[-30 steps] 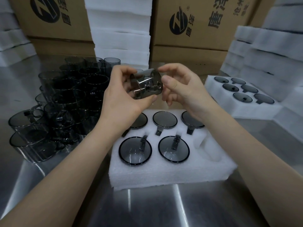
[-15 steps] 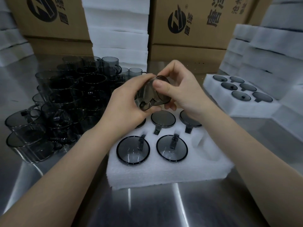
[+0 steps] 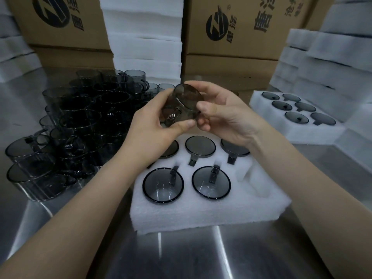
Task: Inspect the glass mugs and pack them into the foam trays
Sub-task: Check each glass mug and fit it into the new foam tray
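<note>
As viewed from the head camera, working outward from 6 o'clock.

Nearest: shiny stainless-steel tabletop [image 3: 181, 256], with a white six-pocket foam tray [image 3: 201, 215] just beyond. Counted five smoky grey seated mugs [image 3: 163, 185] in it. Sixth pocket [image 3: 253, 178], at the tray's 4 o'clock corner, empty.

Above the tray's back row, at view centre: one smoky grey round glass mug [image 3: 186, 99], held in air and tilted, with flat base turned up toward the camera and handle [image 3: 172, 115] low, toward the left palm.

Left hand [image 3: 149, 131]: fingers curled round the wall, thumb pressed at the lower edge. Right hand [image 3: 227, 119]: thumb and fingers pinching the base end from 3 o'clock. Both closed on the same mug.

Judged step: inspection, not yet packed.

Handling judgement: rigid, thin-walled and smooth, so probably slick on bare skin. Light enough for one hand. Likely to chip if knocked on steel or neighbours. Best taken across the body wall or by the handle, then lowered straight into the empty pocket with the handle lined to its slot.

At 9 o'clock: loose heap of unpacked grey mugs [image 3: 80, 121].

At 2 o'clock: second white foam tray [image 3: 314, 134], six pockets filled.

Farthest, 12 o'clock: stack of white foam sheets [image 3: 145, 47] between brown printed cardboard cartons [image 3: 231, 63].
</note>
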Available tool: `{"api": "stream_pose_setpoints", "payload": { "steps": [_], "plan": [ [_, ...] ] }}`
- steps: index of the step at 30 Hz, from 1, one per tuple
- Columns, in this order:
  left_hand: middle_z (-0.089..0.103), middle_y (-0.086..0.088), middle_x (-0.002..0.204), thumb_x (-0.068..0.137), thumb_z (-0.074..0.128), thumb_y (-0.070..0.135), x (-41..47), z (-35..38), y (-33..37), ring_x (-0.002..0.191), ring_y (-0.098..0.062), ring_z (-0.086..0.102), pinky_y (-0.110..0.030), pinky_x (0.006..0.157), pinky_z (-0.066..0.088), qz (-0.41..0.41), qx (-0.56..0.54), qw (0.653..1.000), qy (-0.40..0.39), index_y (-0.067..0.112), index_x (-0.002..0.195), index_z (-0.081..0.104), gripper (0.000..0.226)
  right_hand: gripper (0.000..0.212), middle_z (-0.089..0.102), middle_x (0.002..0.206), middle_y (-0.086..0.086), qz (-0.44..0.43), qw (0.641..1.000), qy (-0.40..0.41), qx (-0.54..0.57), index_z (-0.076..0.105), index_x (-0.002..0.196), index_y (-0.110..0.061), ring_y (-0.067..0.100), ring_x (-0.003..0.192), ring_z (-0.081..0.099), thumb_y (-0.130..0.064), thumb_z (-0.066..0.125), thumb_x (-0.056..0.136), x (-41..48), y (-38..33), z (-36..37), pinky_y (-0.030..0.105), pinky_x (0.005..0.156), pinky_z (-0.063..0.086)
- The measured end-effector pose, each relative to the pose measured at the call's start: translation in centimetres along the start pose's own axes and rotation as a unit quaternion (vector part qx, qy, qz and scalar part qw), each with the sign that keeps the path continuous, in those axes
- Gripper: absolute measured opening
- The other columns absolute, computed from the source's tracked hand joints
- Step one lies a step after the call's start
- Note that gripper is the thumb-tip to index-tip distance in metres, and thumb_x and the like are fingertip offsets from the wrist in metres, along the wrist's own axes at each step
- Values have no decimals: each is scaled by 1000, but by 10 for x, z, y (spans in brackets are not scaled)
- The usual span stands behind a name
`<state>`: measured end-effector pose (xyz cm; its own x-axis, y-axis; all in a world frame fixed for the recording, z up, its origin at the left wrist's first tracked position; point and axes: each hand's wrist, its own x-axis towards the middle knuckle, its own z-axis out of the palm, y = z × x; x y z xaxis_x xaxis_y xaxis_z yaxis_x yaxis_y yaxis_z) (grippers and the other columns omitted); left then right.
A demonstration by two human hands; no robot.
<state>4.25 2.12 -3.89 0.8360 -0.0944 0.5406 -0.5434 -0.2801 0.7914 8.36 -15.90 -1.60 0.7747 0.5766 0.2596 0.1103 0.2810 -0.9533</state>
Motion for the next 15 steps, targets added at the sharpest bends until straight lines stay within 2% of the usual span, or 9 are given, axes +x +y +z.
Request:
{"api": "stream_pose_setpoints", "payload": {
  "steps": [3,6,10,13,15],
  "plan": [
    [65,14,108,74,79,23,1,1,-1,104,-2,62,-21,94,47,9,29,999,-14,31,120,58,51,35,63,90,2,-7,997,42,-67,55,110,-13,15,52,49,-5,66,79,1,1,4,21,43,40],
    [63,9,116,75,81,23,2,1,-1,110,-6,58,-28,98,46,29,89,995,-34,26,128,56,59,28,62,81,1,-35,978,108,-175,51,97,-14,15,42,50,-22,70,78,2,3,9,21,35,37],
    [47,3,133,76,81,19,3,1,-3,121,-4,45,-14,104,36,59,151,986,-47,21,143,45,76,24,62,70,3,-73,954,146,-251,44,86,-17,23,42,57,-36,58,89,3,4,13,25,33,42],
    [33,-1,133,79,78,9,1,2,-5,115,0,42,-6,101,33,70,154,985,-43,28,150,29,89,24,59,88,20,-68,959,143,-237,43,88,-18,25,57,64,-40,52,93,3,5,14,34,43,52],
    [37,2,124,80,76,3,2,1,-6,107,9,44,-1,93,34,64,161,984,-40,31,152,20,96,26,56,96,17,-58,963,121,-234,42,91,-20,21,73,66,-38,60,88,2,6,15,42,53,58]
  ]
}}
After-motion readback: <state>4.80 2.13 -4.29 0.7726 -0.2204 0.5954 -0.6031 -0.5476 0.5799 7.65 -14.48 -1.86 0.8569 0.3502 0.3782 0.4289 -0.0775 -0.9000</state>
